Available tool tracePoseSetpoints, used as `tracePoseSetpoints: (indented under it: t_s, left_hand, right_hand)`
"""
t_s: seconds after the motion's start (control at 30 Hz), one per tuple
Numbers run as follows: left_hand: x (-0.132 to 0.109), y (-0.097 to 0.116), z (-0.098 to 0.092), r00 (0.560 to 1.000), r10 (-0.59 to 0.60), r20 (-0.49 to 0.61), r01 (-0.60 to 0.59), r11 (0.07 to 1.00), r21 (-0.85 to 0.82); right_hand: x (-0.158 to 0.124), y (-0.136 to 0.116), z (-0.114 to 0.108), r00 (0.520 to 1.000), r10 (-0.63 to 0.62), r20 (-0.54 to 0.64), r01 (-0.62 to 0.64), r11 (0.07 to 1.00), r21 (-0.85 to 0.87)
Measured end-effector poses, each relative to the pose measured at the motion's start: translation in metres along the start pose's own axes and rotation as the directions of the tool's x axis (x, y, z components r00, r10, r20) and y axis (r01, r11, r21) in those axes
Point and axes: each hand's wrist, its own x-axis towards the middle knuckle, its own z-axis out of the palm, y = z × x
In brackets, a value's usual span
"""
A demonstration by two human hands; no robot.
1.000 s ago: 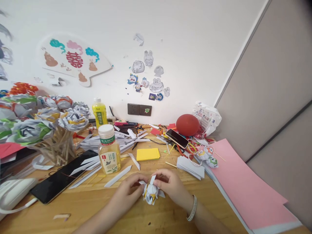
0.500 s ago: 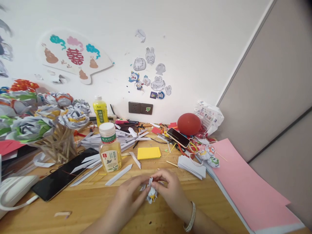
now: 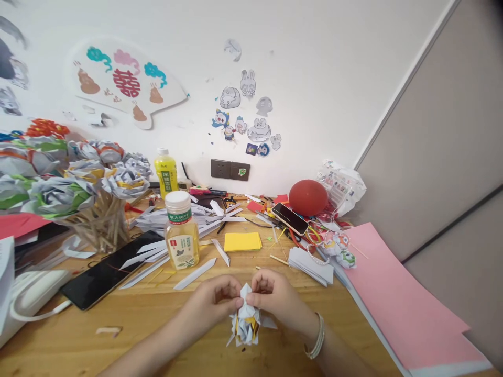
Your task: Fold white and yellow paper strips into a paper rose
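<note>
Between my two hands is a folded paper flower (image 3: pixel 247 324), white with yellow strips, hanging just above the wooden table at the front. My left hand (image 3: pixel 222 296) pinches its top petal from the left with thumb and bent fingers. From the other side my right hand (image 3: pixel 273 298), with a bangle at the wrist, pinches the same pointed petal. A stack of yellow paper (image 3: pixel 242 242) lies beyond my hands, and white paper slips (image 3: pixel 310 266) are piled to the right.
At the left stand a tea bottle (image 3: pixel 182 230), a yellow drink bottle (image 3: pixel 166 175) and a container of paper flowers on sticks (image 3: pixel 102 220). A dark phone (image 3: pixel 104 272) lies near a white device (image 3: pixel 37 298). Rightward are another phone (image 3: pixel 290 218), a red balloon (image 3: pixel 308 197) and pink sheets (image 3: pixel 396 298).
The flower shows more fully now, below my fingers. My hands have drawn slightly apart, and its top petal stands up as a point between them. The view has shifted a little.
</note>
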Motion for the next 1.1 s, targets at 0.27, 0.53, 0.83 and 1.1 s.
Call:
tracePoseSetpoints:
  t_s: [0.27,0.53,0.83,1.1]
  left_hand:
    - [0.005,-0.012,0.003,0.99,-0.136,-0.025,0.138,0.989,0.047]
    - [-0.001,0.003,0.001,0.995,0.082,-0.058,-0.057,0.934,0.352]
    - [-0.002,0.008,-0.004,0.993,0.119,0.002,-0.106,0.882,0.458]
    - [0.003,-0.002,-0.005,0.986,-0.163,-0.029,0.146,0.937,-0.316]
  right_hand:
    - [0.004,0.006,-0.002,0.995,0.096,0.039,-0.09,0.987,-0.135]
    - [-0.001,0.005,-0.004,0.991,-0.067,0.113,0.095,0.958,-0.271]
    - [-0.008,-0.009,-0.001,0.911,-0.341,0.232,0.403,0.616,-0.677]
    - [-0.001,0.003,0.001,0.92,-0.333,-0.209,0.228,0.885,-0.407]
